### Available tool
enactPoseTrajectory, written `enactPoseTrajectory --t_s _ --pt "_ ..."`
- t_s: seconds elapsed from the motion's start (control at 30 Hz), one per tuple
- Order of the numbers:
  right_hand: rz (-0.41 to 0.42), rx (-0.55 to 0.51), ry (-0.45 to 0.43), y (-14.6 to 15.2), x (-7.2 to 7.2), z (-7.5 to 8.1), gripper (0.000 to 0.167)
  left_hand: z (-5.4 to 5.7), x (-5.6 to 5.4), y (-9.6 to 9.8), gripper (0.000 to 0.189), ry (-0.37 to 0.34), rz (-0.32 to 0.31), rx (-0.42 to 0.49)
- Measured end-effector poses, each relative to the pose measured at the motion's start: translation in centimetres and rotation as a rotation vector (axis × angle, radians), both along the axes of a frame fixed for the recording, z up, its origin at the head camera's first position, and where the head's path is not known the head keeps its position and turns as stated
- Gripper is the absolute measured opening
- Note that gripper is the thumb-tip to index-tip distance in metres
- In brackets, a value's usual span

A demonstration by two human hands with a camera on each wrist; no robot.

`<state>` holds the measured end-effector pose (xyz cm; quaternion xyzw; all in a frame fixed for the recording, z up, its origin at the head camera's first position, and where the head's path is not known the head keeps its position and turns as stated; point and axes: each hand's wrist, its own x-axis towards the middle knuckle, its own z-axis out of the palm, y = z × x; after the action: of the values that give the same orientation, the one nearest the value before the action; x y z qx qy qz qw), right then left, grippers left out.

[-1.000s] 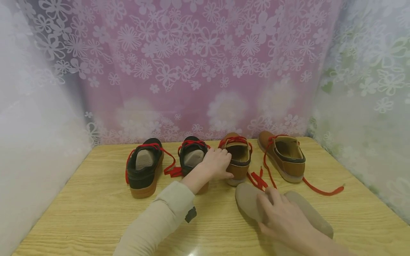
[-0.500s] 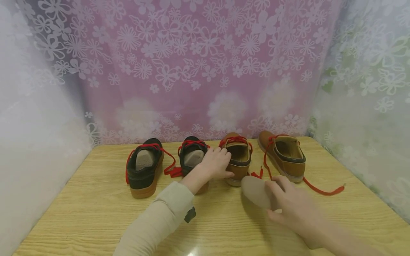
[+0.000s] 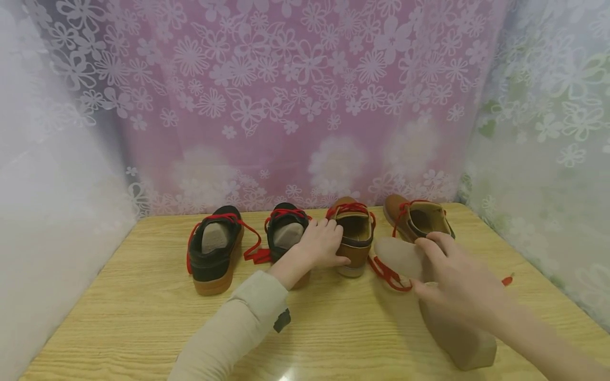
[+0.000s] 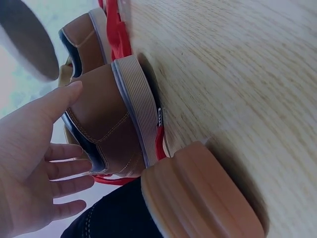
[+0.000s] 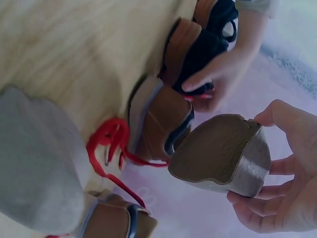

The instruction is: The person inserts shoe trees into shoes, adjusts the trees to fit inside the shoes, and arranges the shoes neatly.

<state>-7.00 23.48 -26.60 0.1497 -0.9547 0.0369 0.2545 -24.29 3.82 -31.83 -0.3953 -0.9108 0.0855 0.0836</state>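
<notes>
In the head view my right hand (image 3: 464, 283) pinches a beige-grey moulded shoe insert (image 3: 396, 256), raised above the table near the right brown shoe (image 3: 402, 211). Its hollow underside shows in the right wrist view, thumb and fingers at one end. A second insert (image 3: 459, 338) lies below that hand on the table. My left hand (image 3: 318, 244) is at the left brown shoe (image 3: 356, 256); the left wrist view shows its thumb touching the heel and its fingers fairly straight beside the collar. Both brown shoes have red laces, and the held insert partly covers the right one.
Two black shoes (image 3: 212, 270) with red laces stand on the left, each with a grey insert inside. Loose red lace (image 3: 391, 278) trails between the brown shoes. The wood-grain table (image 3: 119, 328) meets a pink flowered curtain (image 3: 286, 106) behind, with pale sheets either side.
My right hand has lifted one insert off the table and carried it forward toward the right brown shoe. The other insert stays on the table. My left hand has barely moved.
</notes>
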Motion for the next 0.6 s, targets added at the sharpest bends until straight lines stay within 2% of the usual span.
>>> enactPoseTrajectory --t_s 0.13,0.2,0.6 --pt "0.113 0.028 0.125 0.9 -1.3 0.5 0.052 0.0 0.0 0.0 0.066 0.004 0.001 -0.003" --pt "0.156 0.033 0.158 1.2 -1.9 0.7 0.052 0.0 0.0 0.0 0.065 0.003 -0.001 -0.001" --pt "0.203 0.055 0.121 1.1 -4.4 2.0 0.056 0.2 0.0 -0.2 0.063 -0.004 -0.026 0.009"
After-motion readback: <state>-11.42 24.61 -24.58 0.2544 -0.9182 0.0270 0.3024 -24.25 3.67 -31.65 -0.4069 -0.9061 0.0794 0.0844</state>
